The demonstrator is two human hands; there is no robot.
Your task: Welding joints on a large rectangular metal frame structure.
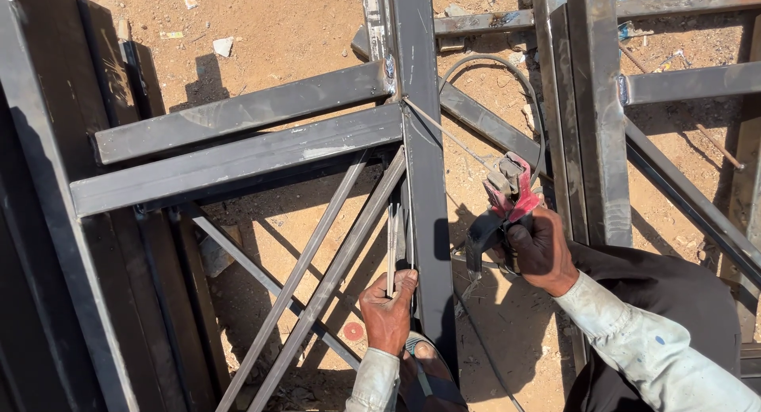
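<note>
A grey welded steel-tube frame stood over sandy ground, its upper joints apparently already welded. The right hand, fingers clamped on a red-jawed electrode holder, aimed its thin rod at the corner joint. The left hand gripped spare rods beside the upright; diagonal bars crowded below.

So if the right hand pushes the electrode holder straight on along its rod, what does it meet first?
Most likely the joint where the crossbar meets the upright post: the rod in the right hand's electrode holder already ends there.
</note>
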